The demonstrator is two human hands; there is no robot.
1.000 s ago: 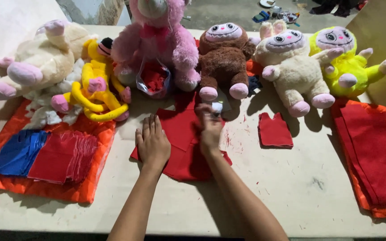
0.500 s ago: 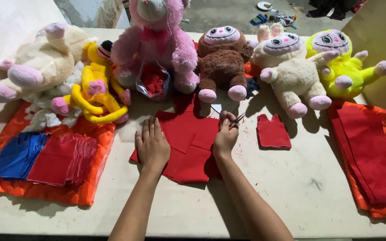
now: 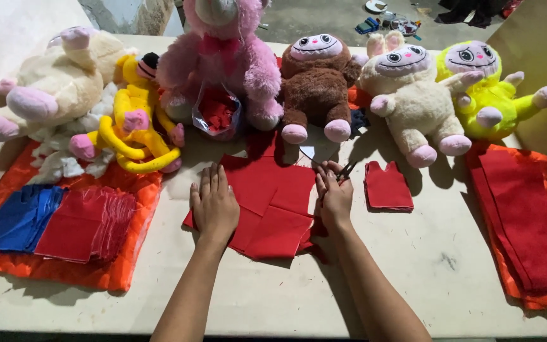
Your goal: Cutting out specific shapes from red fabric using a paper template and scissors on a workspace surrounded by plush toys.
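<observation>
A pile of red fabric squares lies in the middle of the pale table. My left hand rests flat on the pile's left part, fingers spread. My right hand sits at the pile's right edge, closed on a small pair of dark scissors whose tips point away from me. Just right of that hand lies a small cut red garment piece. A white paper piece lies beyond the pile.
Plush toys line the far edge: cream, yellow, pink, brown, beige, lime. A clear bag of red scraps leans on the pink one. Blue and red stacks left; folded red fabric right.
My right hand moved from the far end of the red pile to its right edge, nearer to me, and now shows scissors in it. My left hand stayed flat on the fabric.
</observation>
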